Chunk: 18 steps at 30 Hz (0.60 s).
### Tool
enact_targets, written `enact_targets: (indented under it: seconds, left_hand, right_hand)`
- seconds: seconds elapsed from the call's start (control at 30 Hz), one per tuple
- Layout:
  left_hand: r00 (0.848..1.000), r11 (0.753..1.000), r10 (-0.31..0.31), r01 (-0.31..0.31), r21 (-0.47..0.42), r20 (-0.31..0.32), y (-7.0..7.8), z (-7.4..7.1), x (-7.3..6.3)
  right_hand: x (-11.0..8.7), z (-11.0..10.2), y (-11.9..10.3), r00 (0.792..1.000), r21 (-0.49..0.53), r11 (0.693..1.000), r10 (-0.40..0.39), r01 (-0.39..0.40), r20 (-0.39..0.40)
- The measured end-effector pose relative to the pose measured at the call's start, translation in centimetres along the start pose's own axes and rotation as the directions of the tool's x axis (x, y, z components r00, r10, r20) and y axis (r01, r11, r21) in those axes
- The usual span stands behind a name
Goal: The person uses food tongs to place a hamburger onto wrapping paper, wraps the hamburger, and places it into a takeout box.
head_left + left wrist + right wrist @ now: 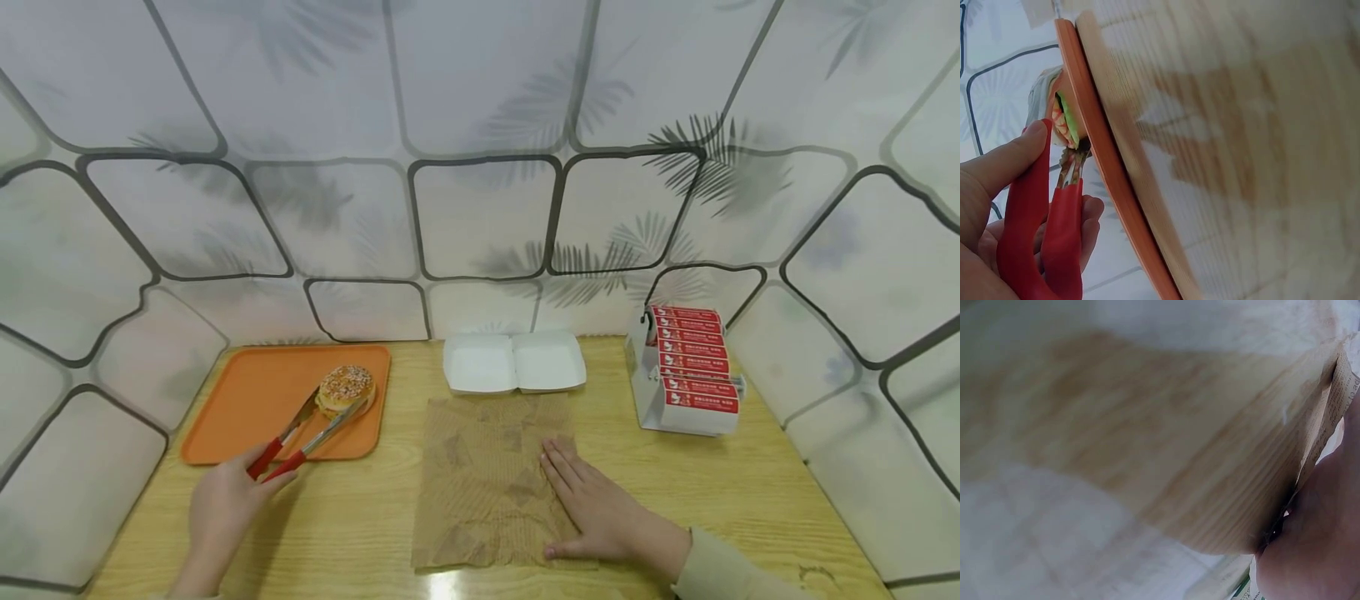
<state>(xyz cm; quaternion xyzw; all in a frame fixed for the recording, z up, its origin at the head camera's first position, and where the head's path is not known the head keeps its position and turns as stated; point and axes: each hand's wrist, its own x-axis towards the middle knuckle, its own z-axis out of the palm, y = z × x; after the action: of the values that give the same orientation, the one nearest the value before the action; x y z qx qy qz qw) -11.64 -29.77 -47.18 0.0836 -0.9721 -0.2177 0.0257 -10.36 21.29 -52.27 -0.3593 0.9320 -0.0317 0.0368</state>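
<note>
My left hand grips a pair of tongs by its red handles. The metal tips of the tongs reach either side of a burger with a seeded bun, on an orange tray. In the left wrist view, green and pinkish filling shows at the side of the burger. My right hand lies flat, fingers straight, on the right edge of a sheet of brown printed wrapping paper. In the right wrist view, the paper's edge stands slightly raised beside the hand.
Behind the paper, against the patterned wall, a white clamshell box lies opened out. At the right stands a dispenser holding a roll of red and white labels. All of it rests on a wood-grain table.
</note>
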Motion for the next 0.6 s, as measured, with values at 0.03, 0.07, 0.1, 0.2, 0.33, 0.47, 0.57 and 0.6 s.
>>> enact_targets:
  seconds: [0.03,0.07,0.1,0.2,0.33,0.47,0.57,0.6]
  left_hand:
    - [1.0,1.0,-0.001,0.001,0.0,-0.002,0.0,0.0,0.0]
    - [1.0,1.0,-0.001,0.001,0.0,-0.003,0.1,0.0,-0.1]
    - [1.0,1.0,-0.002,0.002,0.0,-0.005,0.1,0.0,-0.1]
    - [1.0,1.0,-0.002,0.002,-0.003,-0.014,0.2,-0.1,-0.3]
    - [1.0,1.0,-0.002,0.002,-0.003,-0.023,0.4,-0.4,-0.5]
    - [1.0,1.0,0.006,-0.006,-0.001,-0.026,1.0,-0.8,-0.7]
    - [0.999,1.0,0.023,-0.023,-0.008,-0.034,1.7,-1.0,-1.0]
    - [0.999,1.0,0.029,-0.03,-0.011,-0.036,1.9,-1.0,-1.1]
  right_hand:
    - [0.0,0.0,0.0,1.0,0.0,1.0,0.0,0.0,0.0]
    - [0.0,0.0,0.0,1.0,0.0,1.0,0.001,-0.001,0.001]
    - [0.0,0.1,0.0,1.0,0.0,1.0,0.001,-0.001,0.001]
    - [0.0,0.0,0.0,1.0,-0.001,1.0,0.0,0.0,0.0]
    - [0.0,-0.2,-0.1,1.0,0.001,1.0,-0.003,0.003,-0.007]
    - [0.0,-0.1,-0.1,1.0,-0.001,1.0,-0.004,0.004,-0.016]
    - [0.0,-0.1,-0.1,1.0,0.0,1.0,-0.004,0.004,-0.016]
    - [0.0,-0.1,-0.1,1.0,0.005,1.0,-0.004,0.004,-0.016]
